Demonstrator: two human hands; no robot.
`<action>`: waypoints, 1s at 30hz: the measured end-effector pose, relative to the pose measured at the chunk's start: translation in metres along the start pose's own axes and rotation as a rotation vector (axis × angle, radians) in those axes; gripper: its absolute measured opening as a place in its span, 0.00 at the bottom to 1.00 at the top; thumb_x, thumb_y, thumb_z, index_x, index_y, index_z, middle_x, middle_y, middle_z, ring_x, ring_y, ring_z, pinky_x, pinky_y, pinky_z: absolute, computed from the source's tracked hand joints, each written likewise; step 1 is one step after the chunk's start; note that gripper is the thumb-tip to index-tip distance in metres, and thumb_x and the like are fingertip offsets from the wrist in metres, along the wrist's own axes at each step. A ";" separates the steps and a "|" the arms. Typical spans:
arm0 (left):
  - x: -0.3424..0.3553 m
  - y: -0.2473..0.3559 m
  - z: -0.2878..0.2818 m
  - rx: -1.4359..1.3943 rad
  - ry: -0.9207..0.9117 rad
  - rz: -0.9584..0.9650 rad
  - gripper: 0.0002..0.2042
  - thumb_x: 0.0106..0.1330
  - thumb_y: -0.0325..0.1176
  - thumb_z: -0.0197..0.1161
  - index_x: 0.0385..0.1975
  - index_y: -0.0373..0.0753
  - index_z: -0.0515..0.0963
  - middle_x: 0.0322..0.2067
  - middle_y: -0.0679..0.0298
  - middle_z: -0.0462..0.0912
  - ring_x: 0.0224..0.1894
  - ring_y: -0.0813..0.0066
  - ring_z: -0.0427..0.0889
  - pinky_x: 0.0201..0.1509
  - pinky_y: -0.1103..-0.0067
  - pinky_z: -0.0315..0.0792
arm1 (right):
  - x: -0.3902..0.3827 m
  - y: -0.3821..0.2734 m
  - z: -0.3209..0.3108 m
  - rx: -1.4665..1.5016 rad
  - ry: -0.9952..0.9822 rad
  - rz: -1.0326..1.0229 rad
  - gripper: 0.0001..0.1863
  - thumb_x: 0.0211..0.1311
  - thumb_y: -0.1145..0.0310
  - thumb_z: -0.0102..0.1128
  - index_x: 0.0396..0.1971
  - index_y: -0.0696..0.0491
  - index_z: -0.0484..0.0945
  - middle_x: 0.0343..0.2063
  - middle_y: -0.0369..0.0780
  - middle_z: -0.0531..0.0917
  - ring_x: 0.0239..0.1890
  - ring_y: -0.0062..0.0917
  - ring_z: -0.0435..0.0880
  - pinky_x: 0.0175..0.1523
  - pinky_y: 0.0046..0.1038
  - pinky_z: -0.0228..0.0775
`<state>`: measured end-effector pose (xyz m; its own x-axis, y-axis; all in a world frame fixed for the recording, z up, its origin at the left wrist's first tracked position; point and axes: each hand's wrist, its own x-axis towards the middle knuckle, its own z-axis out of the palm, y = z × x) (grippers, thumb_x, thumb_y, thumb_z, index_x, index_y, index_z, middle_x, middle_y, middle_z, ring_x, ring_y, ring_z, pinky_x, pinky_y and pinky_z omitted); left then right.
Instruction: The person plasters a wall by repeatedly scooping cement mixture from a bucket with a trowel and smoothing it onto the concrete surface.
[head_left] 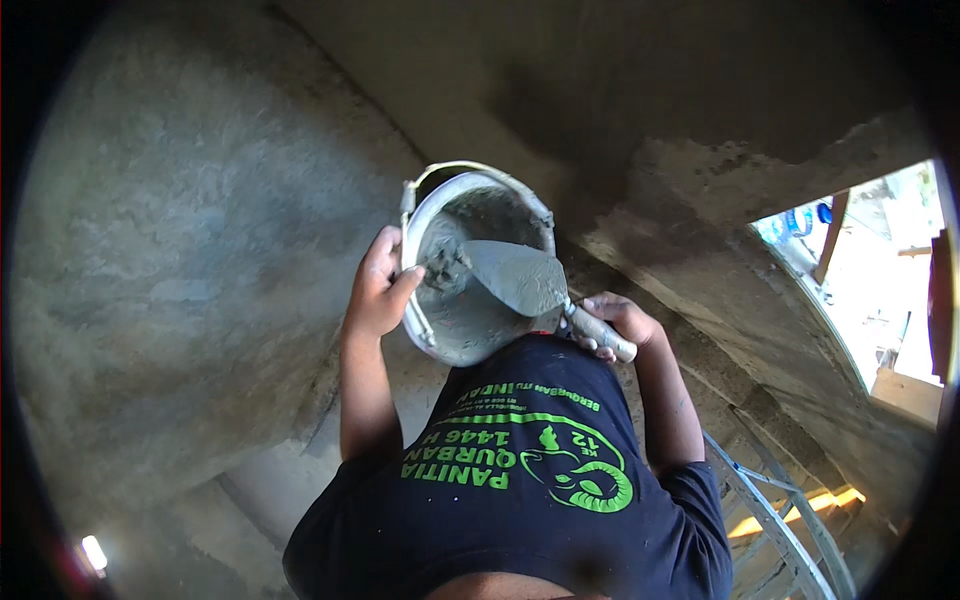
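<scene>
Rough grey plastered walls (170,250) fill the left and upper parts of the head view, curving with the lens, and a bright opening (880,290) at the right edge shows daylight and pieces of timber. At the lower right, metal ladder rails (770,510) slant down past a yellow-lit step.

Near the middle of the frame sits a grey bucket (470,320), smeared inside with wet mortar, its mouth tilted toward the camera and its thin wire handle arching over the top rim. The left hand (378,290) is clamped on the bucket's left rim, thumb hooked over the edge and fingers wrapped outside. The right hand (618,322), just right of the bucket's lower edge, is closed around the pale handle of a trowel (520,278). The trowel's pointed blade lies across the bucket's mouth, coated with grey mortar, its tip touching the lump of mix by the left wall of the bucket.

Below the hands, a dark shirt (520,500) with green print fills the lower centre, both bare forearms rising from it.
</scene>
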<state>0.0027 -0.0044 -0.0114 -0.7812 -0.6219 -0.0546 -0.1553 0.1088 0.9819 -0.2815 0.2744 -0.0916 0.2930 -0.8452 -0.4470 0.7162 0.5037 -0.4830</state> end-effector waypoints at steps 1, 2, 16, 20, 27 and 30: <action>0.001 -0.009 -0.003 0.085 0.026 0.074 0.17 0.65 0.21 0.60 0.53 0.32 0.68 0.34 0.66 0.76 0.37 0.83 0.73 0.43 0.82 0.68 | -0.009 0.000 0.007 0.005 0.010 -0.037 0.21 0.78 0.56 0.51 0.44 0.63 0.79 0.22 0.42 0.80 0.14 0.22 0.77 0.15 0.22 0.68; 0.003 -0.017 -0.001 0.159 0.053 0.152 0.19 0.66 0.21 0.60 0.56 0.31 0.67 0.38 0.64 0.78 0.41 0.80 0.75 0.49 0.80 0.71 | -0.019 -0.002 0.013 0.007 0.027 -0.073 0.21 0.77 0.56 0.52 0.43 0.63 0.79 0.22 0.42 0.80 0.14 0.22 0.76 0.15 0.22 0.67; 0.008 -0.001 -0.008 -0.074 -0.023 -0.018 0.17 0.64 0.18 0.56 0.53 0.32 0.66 0.46 0.59 0.78 0.50 0.78 0.76 0.57 0.80 0.68 | -0.116 -0.029 0.026 -1.440 1.565 -1.127 0.24 0.58 0.77 0.65 0.56 0.56 0.75 0.42 0.50 0.83 0.42 0.47 0.86 0.44 0.41 0.80; 0.008 0.010 -0.003 -0.046 -0.026 0.005 0.17 0.64 0.18 0.55 0.52 0.32 0.65 0.45 0.60 0.78 0.48 0.78 0.75 0.56 0.80 0.67 | -0.113 -0.033 0.007 -1.525 1.691 -1.313 0.25 0.58 0.78 0.64 0.57 0.57 0.74 0.44 0.51 0.82 0.43 0.45 0.85 0.46 0.40 0.80; 0.011 0.008 -0.005 -0.044 -0.032 -0.002 0.17 0.63 0.18 0.55 0.51 0.32 0.66 0.44 0.60 0.77 0.48 0.78 0.75 0.56 0.80 0.67 | -0.104 -0.051 -0.018 -1.514 1.801 -1.306 0.26 0.60 0.78 0.63 0.60 0.56 0.74 0.44 0.49 0.81 0.44 0.45 0.84 0.48 0.40 0.80; 0.008 0.011 -0.006 -0.042 -0.037 -0.023 0.17 0.63 0.18 0.55 0.52 0.32 0.66 0.45 0.59 0.78 0.48 0.79 0.75 0.56 0.80 0.68 | -0.097 -0.028 -0.044 -1.485 1.757 -1.183 0.27 0.60 0.77 0.64 0.62 0.54 0.74 0.43 0.48 0.81 0.44 0.45 0.84 0.45 0.41 0.80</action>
<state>-0.0016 -0.0133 0.0001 -0.7999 -0.5944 -0.0828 -0.1483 0.0621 0.9870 -0.3584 0.3506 -0.0678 -0.6783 -0.3046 0.6687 -0.6941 0.5642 -0.4471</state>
